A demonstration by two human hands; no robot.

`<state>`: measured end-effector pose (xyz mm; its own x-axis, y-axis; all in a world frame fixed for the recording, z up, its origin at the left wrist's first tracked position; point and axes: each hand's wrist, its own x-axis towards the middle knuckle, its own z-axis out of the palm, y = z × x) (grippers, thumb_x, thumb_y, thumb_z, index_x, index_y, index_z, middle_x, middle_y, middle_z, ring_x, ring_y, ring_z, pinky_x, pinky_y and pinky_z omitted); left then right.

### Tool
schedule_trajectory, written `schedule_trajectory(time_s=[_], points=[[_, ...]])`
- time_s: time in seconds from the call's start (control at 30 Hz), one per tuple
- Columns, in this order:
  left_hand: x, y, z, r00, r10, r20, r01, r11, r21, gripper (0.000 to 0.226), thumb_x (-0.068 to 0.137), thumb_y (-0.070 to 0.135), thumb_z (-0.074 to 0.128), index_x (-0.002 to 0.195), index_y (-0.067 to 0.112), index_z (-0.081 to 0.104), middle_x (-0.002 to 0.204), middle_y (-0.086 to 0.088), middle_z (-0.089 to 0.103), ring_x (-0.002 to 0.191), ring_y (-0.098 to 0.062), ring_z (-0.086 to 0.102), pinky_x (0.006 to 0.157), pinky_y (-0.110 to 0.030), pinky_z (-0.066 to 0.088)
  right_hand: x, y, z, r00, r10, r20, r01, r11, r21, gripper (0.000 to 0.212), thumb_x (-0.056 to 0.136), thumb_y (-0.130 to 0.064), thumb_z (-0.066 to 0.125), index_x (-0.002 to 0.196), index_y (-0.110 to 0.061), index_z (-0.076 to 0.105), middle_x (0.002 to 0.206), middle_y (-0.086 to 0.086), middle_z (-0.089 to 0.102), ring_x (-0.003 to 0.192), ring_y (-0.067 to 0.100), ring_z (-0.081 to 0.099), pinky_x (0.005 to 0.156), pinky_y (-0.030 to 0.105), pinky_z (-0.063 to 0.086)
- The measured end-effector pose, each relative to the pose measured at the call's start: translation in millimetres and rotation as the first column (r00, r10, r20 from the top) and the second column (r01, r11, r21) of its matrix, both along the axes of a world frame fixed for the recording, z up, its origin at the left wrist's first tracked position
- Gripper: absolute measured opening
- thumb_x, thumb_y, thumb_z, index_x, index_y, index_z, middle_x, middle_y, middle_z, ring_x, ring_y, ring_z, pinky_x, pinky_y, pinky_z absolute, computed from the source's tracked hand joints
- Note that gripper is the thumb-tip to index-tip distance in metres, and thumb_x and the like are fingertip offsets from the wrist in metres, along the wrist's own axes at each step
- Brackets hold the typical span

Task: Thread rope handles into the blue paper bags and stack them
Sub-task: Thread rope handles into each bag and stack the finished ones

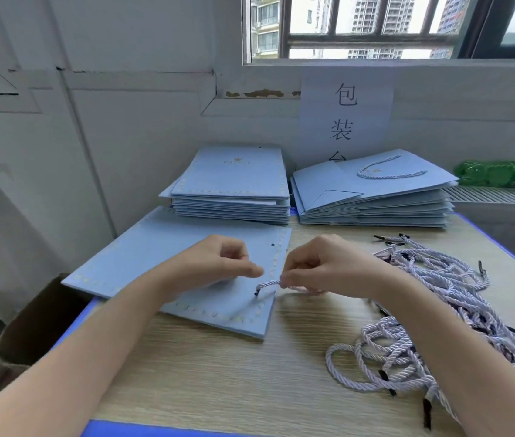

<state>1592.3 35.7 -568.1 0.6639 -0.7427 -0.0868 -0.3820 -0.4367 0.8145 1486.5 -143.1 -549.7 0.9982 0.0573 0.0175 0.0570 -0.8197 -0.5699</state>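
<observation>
1. While it lies flat on the counter (218, 367), the blue paper bag (167, 263) carries the left hand (218, 263), fingers curled, forefinger and thumb extended over the bag's right edge; whether they grip anything cannot be told.
2. Right hand (319, 266): closed, pinching a rope handle (268, 283) whose dark tip meets the bag near a punched hole.
3. Loose rope handles (432, 310): heaped at right, beside the right forearm.
4. Unthreaded bag stack (234, 184): rear centre.
5. Finished bag stack (376, 190): rear right, topmost showing a handle.
6. Paper sign (346, 115): on wall behind.
</observation>
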Motion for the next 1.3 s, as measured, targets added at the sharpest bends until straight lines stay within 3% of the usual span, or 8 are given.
schedule_trajectory(time_s=[0.2,0.3,0.47,0.7,0.83,1.03,1.17,1.3], points=[[-7.2,2.3,2.6,0.986,-0.084,0.142,0.075,0.995,0.066,0.045,0.065,0.068,0.069,0.073,0.027,0.052,0.067,0.014,0.046,0.062,-0.004,0.039,0.06,-0.021,0.03,2.1,-3.2,-4.5,0.999,-0.032,0.016,0.034,0.988,-0.152,0.01,0.084,-0.021,0.064,0.075,-0.017,0.068,0.054,-0.011,0.049,0.048,0.0,0.042,0.047,0.014,0.031],[-13.3,-5.3,-12.8,0.852,-0.104,0.513,-0.125,0.912,0.392,0.09,0.039,0.093,0.034,0.108,0.036,0.043,0.12,0.01,0.037,0.117,-0.009,0.029,0.098,-0.031,0.026,6.3,-8.7,-10.0,0.993,-0.099,0.069,0.111,0.975,-0.193,0.006,0.083,-0.015,0.061,0.079,-0.02,0.061,0.062,-0.01,0.049,0.056,0.002,0.041,0.054,0.019,0.033],[-13.0,-9.7,-21.9,0.894,-0.166,0.416,-0.099,0.832,0.545,0.13,0.036,0.095,0.028,0.148,0.032,0.009,0.157,0.003,-0.005,0.144,-0.017,-0.015,0.116,-0.052,-0.005,6.4,-1.1,-8.4,0.988,0.015,0.151,-0.017,1.0,0.011,0.013,0.08,-0.019,0.069,0.077,-0.026,0.059,0.079,-0.007,0.055,0.068,0.005,0.049,0.061,0.016,0.038],[-26.7,7.6,-13.5,0.95,-0.131,0.285,0.029,0.942,0.335,0.097,0.043,0.074,0.046,0.132,0.037,0.037,0.157,0.004,0.006,0.144,-0.004,-0.011,0.116,-0.043,-0.014,13.6,32.3,-26.6,0.965,0.144,0.219,-0.168,0.981,0.095,0.009,0.079,-0.013,0.072,0.088,-0.016,0.069,0.074,-0.008,0.059,0.064,0.001,0.05,0.063,0.011,0.038],[-27.8,12.7,-10.4,0.974,-0.046,0.224,0.015,0.99,0.14,0.074,0.046,0.06,0.053,0.113,0.031,0.05,0.125,0.014,0.039,0.124,0.003,0.029,0.116,-0.04,0.014,15.9,40.9,-31.1,0.948,0.099,0.304,-0.151,0.977,0.15,0.01,0.078,-0.008,0.071,0.08,-0.016,0.066,0.068,-0.009,0.059,0.061,-0.001,0.05,0.062,0.011,0.04],[-23.5,19.5,-5.5,0.987,-0.032,0.157,0.017,0.995,0.096,0.063,0.047,0.054,0.061,0.105,0.03,0.054,0.117,0.014,0.048,0.116,0.0,0.045,0.101,-0.029,0.039,19.4,45.2,-25.7,0.938,0.252,0.24,-0.244,0.968,-0.062,0.014,0.085,-0.007,0.059,0.086,-0.007,0.073,0.092,-0.001,0.055,0.079,0.003,0.045,0.07,0.011,0.031],[-16.4,26.8,-1.2,0.998,-0.018,0.068,0.018,1.0,-0.003,0.056,0.047,0.051,0.065,0.097,0.028,0.06,0.116,0.012,0.058,0.116,0.004,0.048,0.098,-0.021,0.035,9.2,25.0,-13.4,0.95,0.136,0.282,-0.138,0.99,-0.014,0.019,0.09,-0.016,0.056,0.088,-0.022,0.074,0.096,-0.005,0.055,0.094,0.008,0.046,0.081,0.019,0.033],[-11.9,39.3,3.3,1.0,0.028,0.009,-0.027,0.998,-0.057,0.03,0.049,0.047,0.068,0.061,0.022,0.057,0.097,0.002,0.069,0.107,0.001,0.059,0.091,-0.025,0.04,-1.8,14.3,-3.5,0.923,-0.005,0.385,-0.058,0.987,0.153,0.013,0.083,-0.009,0.062,0.077,-0.017,0.069,0.079,-0.005,0.059,0.068,0.002,0.049,0.062,0.012,0.036]])
